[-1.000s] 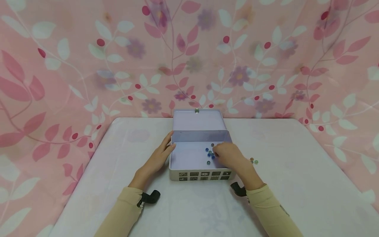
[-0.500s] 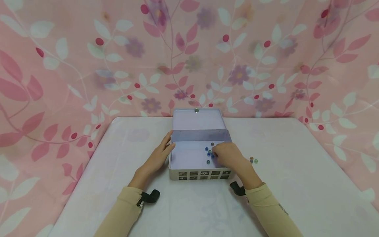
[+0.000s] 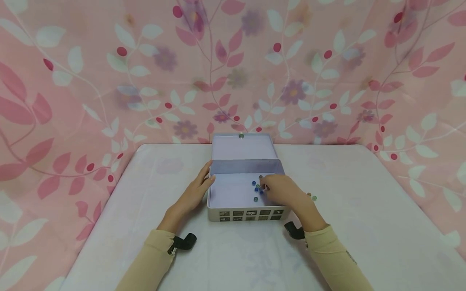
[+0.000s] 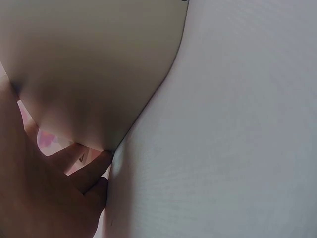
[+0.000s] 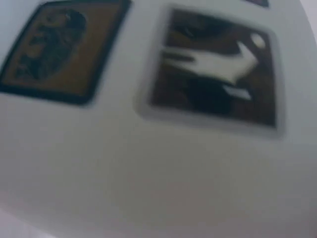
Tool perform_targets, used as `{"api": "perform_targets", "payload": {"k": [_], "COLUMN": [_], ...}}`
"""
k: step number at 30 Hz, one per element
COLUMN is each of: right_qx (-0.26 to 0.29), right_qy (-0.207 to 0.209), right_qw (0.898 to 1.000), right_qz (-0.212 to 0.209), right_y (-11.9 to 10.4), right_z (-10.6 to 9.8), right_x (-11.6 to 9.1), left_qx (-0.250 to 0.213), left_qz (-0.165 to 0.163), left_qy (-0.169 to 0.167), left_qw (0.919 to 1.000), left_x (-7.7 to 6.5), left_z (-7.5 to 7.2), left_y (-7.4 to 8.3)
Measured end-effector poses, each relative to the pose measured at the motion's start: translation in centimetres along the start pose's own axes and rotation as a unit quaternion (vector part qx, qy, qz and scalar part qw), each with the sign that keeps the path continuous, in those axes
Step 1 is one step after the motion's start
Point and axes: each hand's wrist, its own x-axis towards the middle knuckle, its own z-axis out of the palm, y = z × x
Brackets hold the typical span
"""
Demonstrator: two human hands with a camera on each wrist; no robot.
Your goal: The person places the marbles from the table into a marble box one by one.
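Observation:
A pale tin box (image 3: 247, 214) with rows of small dark pictures on its front stands with its lid (image 3: 244, 146) raised at the back. Along its left side rests my left hand (image 3: 193, 193), thumb at the rim and fingers nearly straight against the outer wall; the left wrist view shows fingertips touching the box's edge. Inside lie several glass marbles (image 3: 256, 199), mostly blue and green. My right hand (image 3: 282, 190) reaches over the right side into the box, knuckles bent, fingers pointing down beside the marbles. Its fingertips are partly hidden, so whether they pinch a marble is unclear.
On the white-covered table (image 3: 364, 210), right of the box, lie an orange marble (image 3: 309, 194) and a green marble (image 3: 314, 198), close to my right wrist. A pink floral cloth (image 3: 145, 81) hangs behind the table. The right wrist view shows only the printed front wall of the box.
My right fingers have shifted slightly among the marbles, and the wrist has edged right, covering a blue marble outside the box. The left hand and box stay put.

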Motion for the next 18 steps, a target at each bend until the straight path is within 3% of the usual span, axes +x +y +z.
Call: {"api": "perform_targets", "payload": {"k": [8,18], "right_qx": [0.112,0.149], "right_qy": [0.001,0.048], "right_qw": [0.994,0.988], "right_qz": [-0.011,-0.014], "right_y": [0.9,1.9], "right_z": [-1.7,-3.9], "right_x": [-0.5,-1.4], "left_qx": [-0.001,0.000], "left_qz": [0.000,0.003], "left_qy": [0.002,0.002], "left_qw": [1.0000,1.0000], "left_x": [0.0,0.1], "left_z": [0.0,0.1], "left_y": [0.0,-0.2]}}
